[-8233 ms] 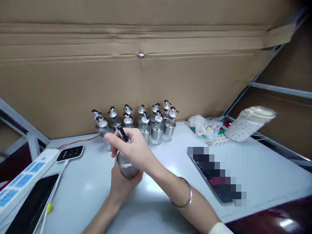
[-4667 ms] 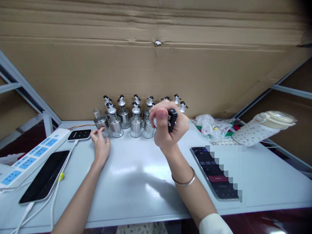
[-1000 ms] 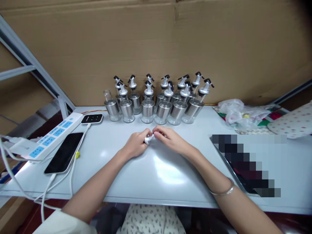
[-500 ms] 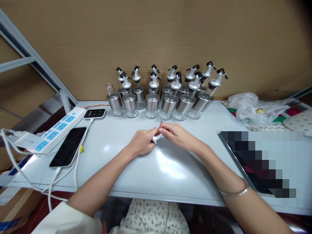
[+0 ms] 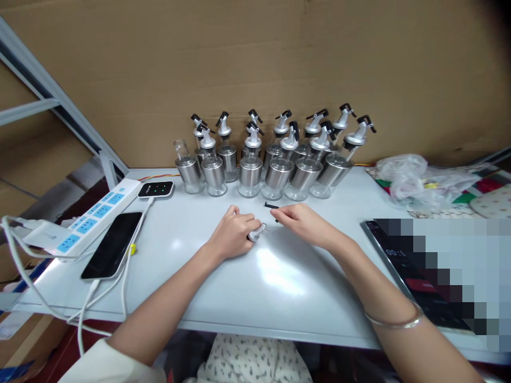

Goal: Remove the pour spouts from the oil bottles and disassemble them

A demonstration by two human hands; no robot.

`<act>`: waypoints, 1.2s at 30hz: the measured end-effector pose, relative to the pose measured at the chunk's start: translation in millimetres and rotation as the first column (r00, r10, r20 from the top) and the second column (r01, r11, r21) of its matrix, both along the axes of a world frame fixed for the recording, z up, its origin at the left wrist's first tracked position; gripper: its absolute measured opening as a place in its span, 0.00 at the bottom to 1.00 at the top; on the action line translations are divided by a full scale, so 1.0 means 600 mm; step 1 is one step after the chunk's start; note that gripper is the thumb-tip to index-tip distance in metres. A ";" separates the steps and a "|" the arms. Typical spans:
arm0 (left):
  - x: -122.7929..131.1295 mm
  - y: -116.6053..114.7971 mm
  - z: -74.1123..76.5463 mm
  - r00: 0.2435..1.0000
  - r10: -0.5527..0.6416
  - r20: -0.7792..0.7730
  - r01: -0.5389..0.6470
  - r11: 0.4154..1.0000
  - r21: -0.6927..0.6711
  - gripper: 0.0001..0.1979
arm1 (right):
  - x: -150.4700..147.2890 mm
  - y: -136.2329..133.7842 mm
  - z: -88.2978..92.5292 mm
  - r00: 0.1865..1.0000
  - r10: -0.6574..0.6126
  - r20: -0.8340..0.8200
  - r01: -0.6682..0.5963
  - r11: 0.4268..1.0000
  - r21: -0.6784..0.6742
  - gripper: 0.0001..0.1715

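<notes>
My left hand (image 5: 231,236) rests on the white table (image 5: 279,282), closed round a small silver pour spout (image 5: 256,232) whose tip sticks out to the right. My right hand (image 5: 303,222) sits just right of it and pinches a small black lever piece (image 5: 272,206). The two parts are a short gap apart. Behind my hands stands a cluster of several glass-and-steel dispenser bottles (image 5: 275,159) with black-lever spouts. One bottle without a spout (image 5: 186,167) stands at the left end of the cluster.
A blue-and-white power strip (image 5: 85,215), a black phone (image 5: 112,244) on a cable and a small black device with green lights (image 5: 156,189) lie at the left. A tablet (image 5: 435,276) lies at the right, crumpled plastic bags (image 5: 403,175) behind it. Cardboard forms the back wall.
My hands have drawn apart: the black lever piece has come off the silver spout. The right hand moved right with the lever; the left hand keeps the spout.
</notes>
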State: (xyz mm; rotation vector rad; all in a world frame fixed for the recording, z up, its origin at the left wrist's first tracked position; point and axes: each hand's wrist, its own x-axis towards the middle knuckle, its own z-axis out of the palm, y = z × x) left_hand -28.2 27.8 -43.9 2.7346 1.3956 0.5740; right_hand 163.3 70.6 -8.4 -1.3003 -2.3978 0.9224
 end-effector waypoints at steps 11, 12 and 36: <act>-0.009 0.005 -0.006 0.992 0.057 0.110 -0.057 0.998 0.001 0.06 | 0.018 0.017 -0.011 0.997 0.050 0.056 -0.051 0.998 0.032 0.13; -0.008 0.005 -0.006 0.992 0.057 0.116 -0.058 0.998 0.000 0.06 | 0.017 0.017 -0.012 0.996 0.040 0.075 -0.043 0.998 0.039 0.13; -0.005 -0.001 0.010 0.931 0.197 0.308 -0.116 0.958 -0.263 0.22 | 0.015 0.014 -0.014 0.998 0.056 0.017 -0.057 0.996 0.073 0.16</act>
